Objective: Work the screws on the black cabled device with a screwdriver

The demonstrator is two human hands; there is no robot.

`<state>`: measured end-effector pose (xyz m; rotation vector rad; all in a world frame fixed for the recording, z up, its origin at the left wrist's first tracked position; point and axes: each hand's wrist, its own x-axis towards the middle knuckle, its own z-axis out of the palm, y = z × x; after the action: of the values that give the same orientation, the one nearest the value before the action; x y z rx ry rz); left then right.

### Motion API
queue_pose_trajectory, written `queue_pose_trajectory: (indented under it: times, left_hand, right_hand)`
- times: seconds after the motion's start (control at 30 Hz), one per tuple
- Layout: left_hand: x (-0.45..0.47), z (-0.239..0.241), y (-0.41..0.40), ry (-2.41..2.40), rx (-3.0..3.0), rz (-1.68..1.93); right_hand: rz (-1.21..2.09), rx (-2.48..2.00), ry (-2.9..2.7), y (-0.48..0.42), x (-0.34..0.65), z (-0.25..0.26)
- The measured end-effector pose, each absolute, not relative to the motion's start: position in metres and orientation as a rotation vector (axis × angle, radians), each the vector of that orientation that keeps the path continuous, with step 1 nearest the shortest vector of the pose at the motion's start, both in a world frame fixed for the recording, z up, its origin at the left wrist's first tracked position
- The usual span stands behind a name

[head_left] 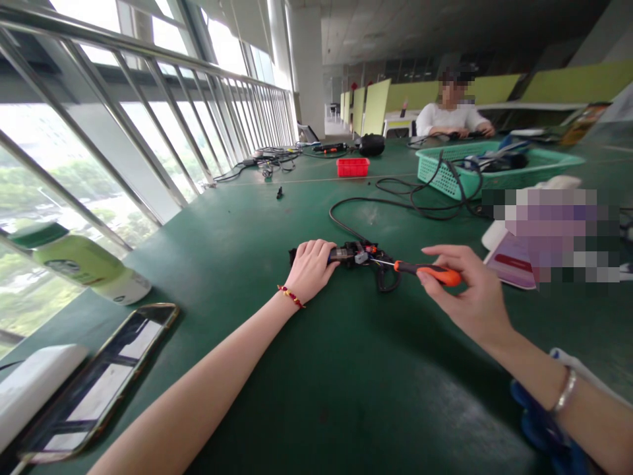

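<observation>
A black corded device [350, 253], its inner parts and wires exposed, lies on the green table. I cannot make out its exact kind. My left hand [311, 267] is closed over its left end and presses it to the tabletop, hiding that part. My right hand [467, 284] grips an orange and black screwdriver [438, 273] by the handle, mostly between thumb and fingers. The screwdriver's thin shaft points left, and its tip reaches the wires and small parts at the device's right end. From the device, a black cable [341, 206] loops away toward the back right.
A teal basket [450, 178] with tools and cables stands back right, near a small red bin [353, 167]. At left are a green-capped bottle [89, 264] and a phone [109, 376]. Across the table [277, 369] sits another person [452, 119]. A railing [148, 86] borders the left side.
</observation>
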<state>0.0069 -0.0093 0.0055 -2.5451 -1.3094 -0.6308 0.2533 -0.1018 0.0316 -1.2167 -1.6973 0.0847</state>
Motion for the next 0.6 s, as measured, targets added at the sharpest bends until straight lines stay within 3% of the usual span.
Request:
queue_pose_trajectory:
  times: [0.6]
  left_hand:
    - [0.0073, 0.0067, -0.0105, -1.313, -2.529, -0.607]
  right_hand:
    - [0.169, -1.313, -1.624, -0.1014, 0.2530, 0.0320]
